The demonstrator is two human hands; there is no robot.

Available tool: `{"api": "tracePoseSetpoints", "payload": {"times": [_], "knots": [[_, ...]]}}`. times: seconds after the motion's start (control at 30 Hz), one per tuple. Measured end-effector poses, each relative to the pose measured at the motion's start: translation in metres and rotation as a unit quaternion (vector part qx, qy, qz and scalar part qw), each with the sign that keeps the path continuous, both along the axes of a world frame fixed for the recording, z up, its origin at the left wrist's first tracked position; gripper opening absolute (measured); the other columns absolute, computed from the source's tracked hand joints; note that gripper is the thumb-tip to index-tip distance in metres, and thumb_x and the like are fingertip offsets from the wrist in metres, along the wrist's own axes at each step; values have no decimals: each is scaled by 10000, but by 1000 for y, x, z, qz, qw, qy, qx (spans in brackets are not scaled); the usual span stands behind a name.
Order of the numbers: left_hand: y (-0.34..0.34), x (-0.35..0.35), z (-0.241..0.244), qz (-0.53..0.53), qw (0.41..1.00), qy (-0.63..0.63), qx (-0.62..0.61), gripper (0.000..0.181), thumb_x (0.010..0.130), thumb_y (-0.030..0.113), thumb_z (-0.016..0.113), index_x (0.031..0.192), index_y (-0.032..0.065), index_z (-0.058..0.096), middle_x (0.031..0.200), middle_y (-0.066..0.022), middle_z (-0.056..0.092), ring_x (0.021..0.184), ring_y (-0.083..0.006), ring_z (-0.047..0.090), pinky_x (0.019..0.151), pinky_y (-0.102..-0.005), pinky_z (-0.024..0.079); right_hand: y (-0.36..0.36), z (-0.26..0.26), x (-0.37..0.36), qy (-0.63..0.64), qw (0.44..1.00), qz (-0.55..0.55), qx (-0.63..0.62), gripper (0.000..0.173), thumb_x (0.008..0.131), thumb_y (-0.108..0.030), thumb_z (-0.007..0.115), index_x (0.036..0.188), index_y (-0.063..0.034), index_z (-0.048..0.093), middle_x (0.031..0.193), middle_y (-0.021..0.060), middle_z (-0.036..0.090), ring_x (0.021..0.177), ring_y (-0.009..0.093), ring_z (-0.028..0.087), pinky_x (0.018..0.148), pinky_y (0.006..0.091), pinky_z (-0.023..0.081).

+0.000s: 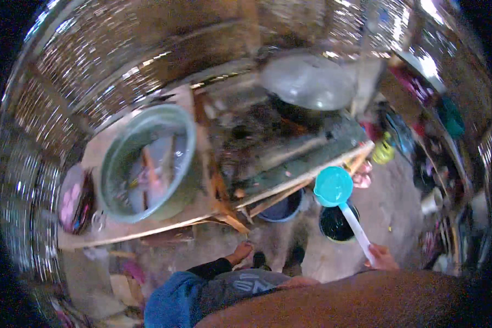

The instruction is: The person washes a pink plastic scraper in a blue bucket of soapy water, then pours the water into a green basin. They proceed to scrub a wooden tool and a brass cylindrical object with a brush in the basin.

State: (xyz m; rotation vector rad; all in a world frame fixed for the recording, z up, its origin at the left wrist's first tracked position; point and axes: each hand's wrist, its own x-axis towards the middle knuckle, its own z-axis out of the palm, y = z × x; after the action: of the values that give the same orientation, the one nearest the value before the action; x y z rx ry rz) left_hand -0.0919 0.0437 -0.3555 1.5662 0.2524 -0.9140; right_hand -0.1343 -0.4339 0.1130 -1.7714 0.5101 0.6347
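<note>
My right hand is closed around the pale handle of a turquoise plastic dipper, whose bowl is held out above the floor. Beneath the dipper stands a dark round bucket on the ground. My left hand hangs in front of me below the table edge, with its fingers curled; whether it holds anything is too blurred to tell. On the wooden table to the left rests a large greenish basin with water and blurred items inside. A rounded metal lid or pot sits over the dark hearth area.
A raised wooden table runs across the front, with a wooden post beside the basin. Under its edge stands another bucket. A yellow-green container and cluttered shelves are at the right. Woven walls surround the space.
</note>
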Motion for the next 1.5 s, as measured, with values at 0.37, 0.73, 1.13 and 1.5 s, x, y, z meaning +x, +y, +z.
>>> {"api": "tracePoseSetpoints", "payload": {"times": [0.37, 0.73, 1.13, 1.5], "knots": [[59, -88, 51, 250, 965, 33, 79, 325, 767, 313, 560, 975, 76, 485, 758, -9, 531, 627, -127, 494, 526, -269, 412, 157, 215, 104, -91, 990, 109, 0, 300, 811, -366, 441, 783, -69, 471, 497, 38, 453, 359, 113, 404, 320, 239, 329], [83, -152, 60, 387, 915, 74, 86, 328, 763, 303, 561, 985, 74, 487, 774, -10, 532, 651, -130, 495, 552, -271, 411, 314, 216, 229, -212, 878, 426, -53, 287, 834, -266, 466, 1027, -53, 478, 575, 10, 462, 436, 102, 437, 379, 239, 374], [110, -193, 74, 441, 886, 102, 96, 332, 758, 293, 562, 995, 72, 489, 791, -11, 533, 678, -133, 495, 580, -273, 410, 405, 167, 224, -549, 545, 476, -419, 352, 782, -181, 477, 1129, -147, 433, 772, 158, 572, 586, 310, 568, 534, 396, 459], [121, -181, 96, 410, 901, 77, 121, 336, 753, 283, 563, 1004, 70, 491, 807, -12, 534, 703, -135, 496, 606, -274, 410, 312, 170, 186, -580, 625, 382, -357, 434, 773, -226, 510, 1193, -197, 405, 877, 139, 554, 693, 302, 576, 596, 381, 471]]}}
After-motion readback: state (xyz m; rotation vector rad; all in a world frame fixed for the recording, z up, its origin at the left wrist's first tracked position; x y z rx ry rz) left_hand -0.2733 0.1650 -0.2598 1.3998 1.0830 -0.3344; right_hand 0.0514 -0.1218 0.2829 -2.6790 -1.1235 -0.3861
